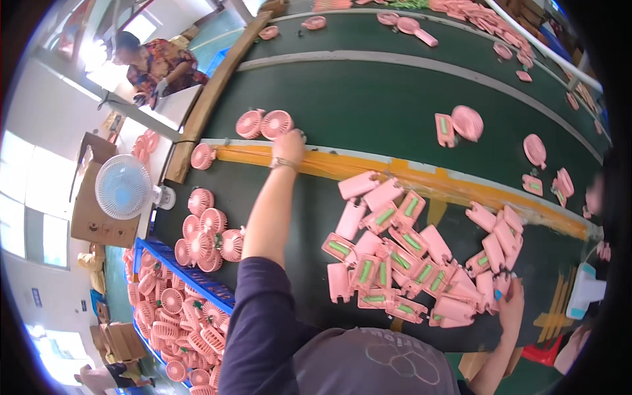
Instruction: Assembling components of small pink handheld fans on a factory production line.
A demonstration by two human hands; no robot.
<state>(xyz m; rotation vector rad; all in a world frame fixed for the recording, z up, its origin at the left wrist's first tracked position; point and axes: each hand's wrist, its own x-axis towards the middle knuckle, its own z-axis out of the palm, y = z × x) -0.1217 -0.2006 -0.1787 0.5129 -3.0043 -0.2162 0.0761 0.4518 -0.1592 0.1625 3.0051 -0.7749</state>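
Note:
My left arm stretches forward across the taped divider. My left hand (288,146) is closed at the near edge of a round pink fan head (276,124), with its fingertips partly hidden. Another pink fan head (249,124) touches that one on its left. At the lower right, my right hand (512,304) has its fingers bent around the end of a pink fan handle (485,288), beside a small blue spot. This handle lies at the right edge of a loose heap of pink fan handles (401,260), several with green strips inside.
A blue crate (184,263) full of pink fan heads stands at the lower left. Several fan heads (199,243) lie on the dark surface nearby. A white desk fan (125,187) stands left. Pink parts (467,123) rest on the green belt (355,92). A co-worker (161,69) sits at the far left.

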